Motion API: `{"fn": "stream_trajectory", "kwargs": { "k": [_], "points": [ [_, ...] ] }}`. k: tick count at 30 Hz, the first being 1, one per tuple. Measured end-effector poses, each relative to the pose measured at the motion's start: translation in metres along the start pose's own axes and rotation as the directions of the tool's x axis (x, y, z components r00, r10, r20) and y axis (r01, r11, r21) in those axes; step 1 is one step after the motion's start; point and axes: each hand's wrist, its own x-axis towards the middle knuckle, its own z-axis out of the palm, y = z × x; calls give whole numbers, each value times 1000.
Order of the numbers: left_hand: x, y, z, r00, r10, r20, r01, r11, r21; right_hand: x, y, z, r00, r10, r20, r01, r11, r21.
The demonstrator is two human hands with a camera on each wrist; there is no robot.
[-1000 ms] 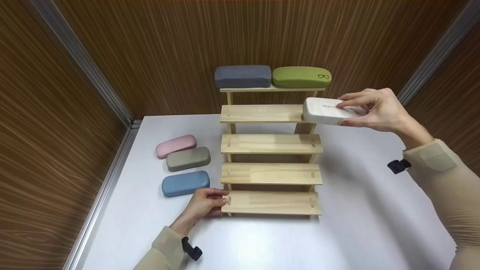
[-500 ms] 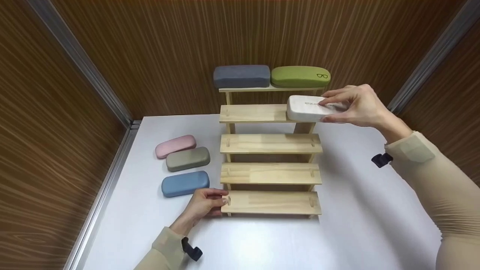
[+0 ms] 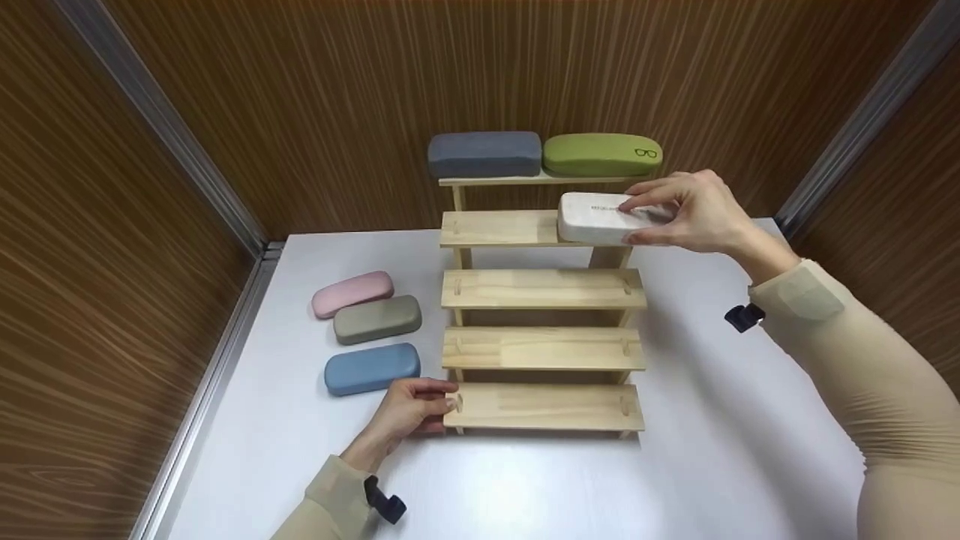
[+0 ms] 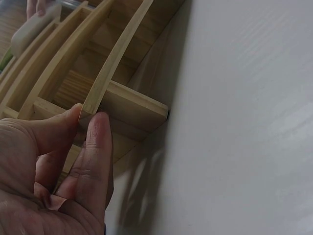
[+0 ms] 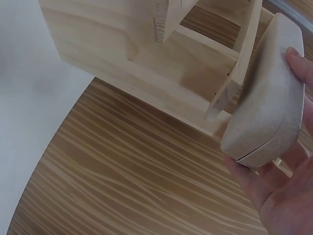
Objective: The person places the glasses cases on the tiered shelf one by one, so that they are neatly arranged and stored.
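Note:
My right hand (image 3: 694, 212) grips a white glasses case (image 3: 596, 219) by its right end, thumb along the front and fingers over the top. The case is at the right part of the second shelf from the top of a stepped wooden rack (image 3: 544, 289); whether it bears on the shelf I cannot tell. In the right wrist view the case (image 5: 269, 98) lies against the rack's end. My left hand (image 3: 409, 409) pinches the left end of the lowest shelf (image 4: 115, 63) between thumb and fingers. A blue-grey case (image 3: 484, 154) and a green case (image 3: 602, 154) stand on the top shelf.
Left of the rack, on the white table (image 3: 255, 450), lie a pink case (image 3: 352, 293), an olive-grey case (image 3: 377, 319) and a blue case (image 3: 373, 369). Wood-grain panels (image 3: 360, 75) enclose the back and sides.
My right hand has carried the white case leftward along the second shelf from the rack's right end. The left hand stays at the lowest shelf.

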Motion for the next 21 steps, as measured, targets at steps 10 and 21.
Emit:
{"fn": "stream_trajectory", "kwargs": {
  "k": [10,21],
  "points": [
    [-1,-1,0,1000,-2,6,2,1000,-9,4,-3,6,1000,18,20,-18,1000,0],
    [-3,-1,-1,1000,6,10,-6,1000,0,6,-2,12,1000,12,24,-12,1000,-20]
  ]
}}
